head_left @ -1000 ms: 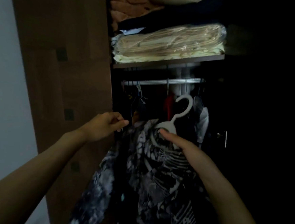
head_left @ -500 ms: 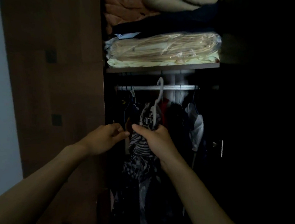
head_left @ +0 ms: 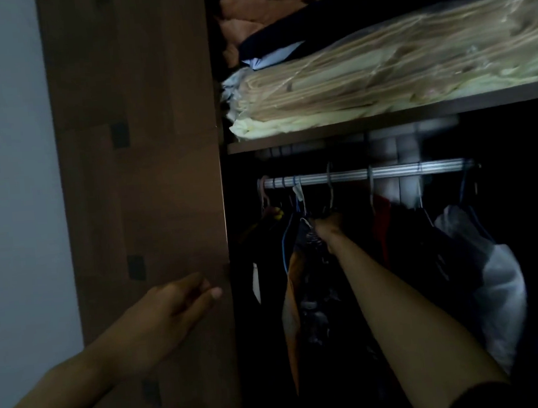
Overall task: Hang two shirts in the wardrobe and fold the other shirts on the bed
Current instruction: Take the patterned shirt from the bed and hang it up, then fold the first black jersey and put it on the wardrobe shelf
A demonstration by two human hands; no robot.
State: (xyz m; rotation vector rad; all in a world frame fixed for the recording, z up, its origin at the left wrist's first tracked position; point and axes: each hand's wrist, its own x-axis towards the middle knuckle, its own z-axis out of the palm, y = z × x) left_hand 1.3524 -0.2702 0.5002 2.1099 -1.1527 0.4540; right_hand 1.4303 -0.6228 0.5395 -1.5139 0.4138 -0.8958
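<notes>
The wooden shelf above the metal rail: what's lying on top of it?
On the wooden shelf lies a folded cream bedding pack in clear plastic. Above it sit a dark navy garment and an orange-brown blanket. Whatever lies behind them is hidden in darkness.

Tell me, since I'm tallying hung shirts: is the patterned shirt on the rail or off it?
Probably on. The patterned shirt hangs below the rail, with the right hand at its top, but the hanger hook is too dark to confirm.

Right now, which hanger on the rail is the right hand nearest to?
The grey hanger directly above the right hand, hooked on the rail; the pink, blue and other hangers sit farther off.
</notes>
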